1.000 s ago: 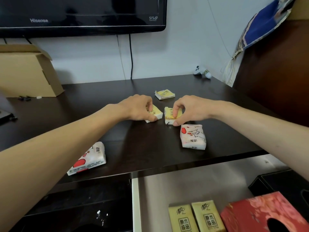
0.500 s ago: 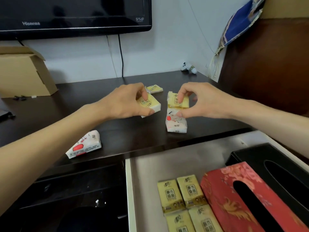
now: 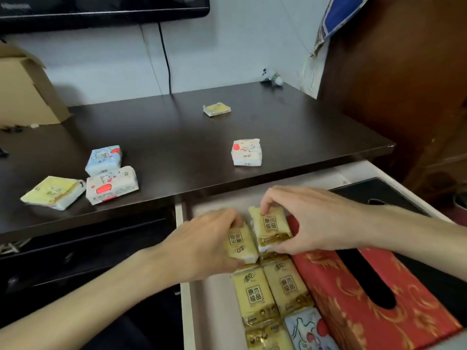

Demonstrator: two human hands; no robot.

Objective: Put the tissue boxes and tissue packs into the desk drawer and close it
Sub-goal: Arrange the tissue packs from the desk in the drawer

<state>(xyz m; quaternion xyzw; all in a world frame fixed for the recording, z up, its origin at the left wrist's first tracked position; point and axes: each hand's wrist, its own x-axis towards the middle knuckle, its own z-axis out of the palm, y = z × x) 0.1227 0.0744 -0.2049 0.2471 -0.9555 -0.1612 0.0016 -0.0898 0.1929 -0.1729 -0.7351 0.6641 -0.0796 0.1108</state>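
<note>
Head view shows us both hands over the open drawer [image 3: 214, 311], which we take as our landmark. Our left hand [image 3: 202, 246] grips a yellow tissue pack [image 3: 240, 245] with curled fingers, and our right hand [image 3: 310, 218] pinches a second yellow pack [image 3: 270, 227] between thumb and fingertips. The two held packs sit side by side, touching or nearly so, above the far end of the row already lying in the drawer. In that row we see two more yellow packs [image 3: 255, 296] just nearer to us, and a blue-and-white pack [image 3: 308, 329] at the drawer's near edge. To the right of the row, inside the drawer, lies a red tissue box [image 3: 353, 299], and beyond it a black tissue box [image 3: 379, 193] against the drawer's right wall.

Behind the drawer, on the dark surface [image 3: 177, 137], a white-and-red pack [image 3: 247, 152] rests near the front edge, and a small yellow pack [image 3: 216, 109] lies farther back. Left of the drawer, on the same surface, we see a blue pack [image 3: 103, 159], a white pack with red marks [image 3: 112, 185] touching it, and a pale yellow pack [image 3: 53, 192] just beside that.
</note>
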